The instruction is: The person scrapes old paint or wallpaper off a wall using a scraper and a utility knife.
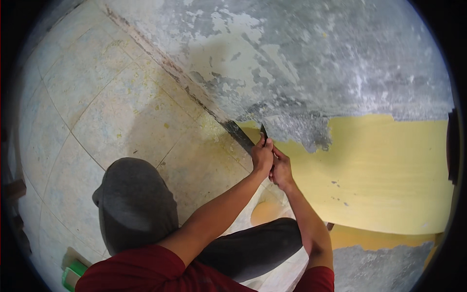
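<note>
- The left hand (261,155) and the right hand (280,169) are pressed together, touching, and both are closed around the handle of a scraper (264,132); the grip of each is tight on that handle.
- The handle itself is hidden inside the two fists, and only a short dark blade is seen, standing just above the left-hand grip and tilted slightly.
- The blade's tip is set against the wall (311,58) at the ragged edge where the yellow paint (379,165) ends and bare grey plaster begins; whether the edge is flat on the surface cannot be made out.
- Up and away from the grip, the wall is seen stripped to mottled grey and white; to the right of the grip and below it, the yellow coat is largely intact, with a few small chips.
- Just left of the grip, a dark strip is seen running along the foot of the wall where it meets the tiled floor (97,97).
- Below the grip, both bare forearms are seen leading back to red sleeves, which are cut off by the lower edge.
- A bent knee in grey cloth (134,204) is seen well to the lower left of the grip.
- A small green and white object (73,275) is seen far to the lower left; it is cut off and cannot be identified.
</note>
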The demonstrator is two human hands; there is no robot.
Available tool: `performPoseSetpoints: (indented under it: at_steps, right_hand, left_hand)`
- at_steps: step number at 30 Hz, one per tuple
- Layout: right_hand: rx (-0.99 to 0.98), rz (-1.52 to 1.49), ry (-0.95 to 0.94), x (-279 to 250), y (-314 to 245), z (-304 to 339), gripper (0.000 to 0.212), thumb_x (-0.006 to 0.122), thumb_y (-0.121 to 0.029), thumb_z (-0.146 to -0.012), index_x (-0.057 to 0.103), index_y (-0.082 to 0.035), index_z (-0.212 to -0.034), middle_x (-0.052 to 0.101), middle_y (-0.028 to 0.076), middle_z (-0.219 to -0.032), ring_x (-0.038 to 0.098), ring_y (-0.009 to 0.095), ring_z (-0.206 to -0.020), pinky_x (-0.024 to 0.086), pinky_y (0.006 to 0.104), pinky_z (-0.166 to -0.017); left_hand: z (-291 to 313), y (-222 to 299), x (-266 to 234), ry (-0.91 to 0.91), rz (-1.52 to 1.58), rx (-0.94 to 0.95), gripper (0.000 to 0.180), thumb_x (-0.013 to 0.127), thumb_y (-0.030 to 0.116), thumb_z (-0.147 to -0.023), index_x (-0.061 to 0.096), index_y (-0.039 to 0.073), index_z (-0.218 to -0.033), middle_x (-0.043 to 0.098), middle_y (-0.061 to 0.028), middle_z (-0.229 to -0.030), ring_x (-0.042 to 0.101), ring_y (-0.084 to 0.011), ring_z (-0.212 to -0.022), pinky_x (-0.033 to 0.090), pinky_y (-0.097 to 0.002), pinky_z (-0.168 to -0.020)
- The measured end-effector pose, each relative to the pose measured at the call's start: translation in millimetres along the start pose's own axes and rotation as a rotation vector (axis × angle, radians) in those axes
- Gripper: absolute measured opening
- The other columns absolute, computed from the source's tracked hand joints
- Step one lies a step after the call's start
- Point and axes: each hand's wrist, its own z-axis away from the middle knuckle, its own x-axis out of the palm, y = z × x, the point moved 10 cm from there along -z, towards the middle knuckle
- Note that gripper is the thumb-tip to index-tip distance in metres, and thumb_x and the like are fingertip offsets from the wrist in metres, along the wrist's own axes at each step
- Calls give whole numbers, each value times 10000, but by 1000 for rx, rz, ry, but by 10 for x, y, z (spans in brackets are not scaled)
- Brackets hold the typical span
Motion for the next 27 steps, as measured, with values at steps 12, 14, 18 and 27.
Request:
performPoseSetpoints:
  at_steps: [12, 14, 18, 27]
  right_hand:
    - [-60, -198, -65, 21, 59, -62, 388, 454, -201, -1001, 552, -139, -1371, 555, 8, -638, 420, 85, -400, 327, 268, -349]
    - [-104, -59, -52, 19, 27, -60, 391, 447, -216, -1008, 542, -162, -1383, 549, 4, -641, 430, 80, -415, 337, 259, -356]
    - [-59, -119, -153, 18, 0, 24, 400, 431, -234, -1019, 516, -186, -1407, 534, -5, -635, 427, 76, -421, 346, 251, -365]
    - [16, 17, -149, 44, 71, -58, 395, 429, -258, -1014, 528, -181, -1389, 548, -6, -693, 429, 90, -441, 346, 257, -382]
  left_hand:
    - [-21, 52, -33, 35, 111, 148, 278, 535, 183, -1013, 619, 4, -1209, 611, -17, -888, 505, -91, -764, 420, -241, -675]
    - [-44, 99, -30, -1, 78, 214, 285, 524, 182, -1019, 606, 7, -1229, 618, -19, -917, 524, -95, -799, 429, -237, -692]
    - [12, -19, -17, -17, 68, 45, 300, 518, 178, -1022, 579, 7, -1261, 631, -27, -965, 541, -102, -820, 442, -244, -704]
    - [-3, -73, -20, -47, 94, -14, 198, 495, 197, -1032, 605, 33, -1047, 569, 8, -861, 527, -95, -782, 440, -253, -691]
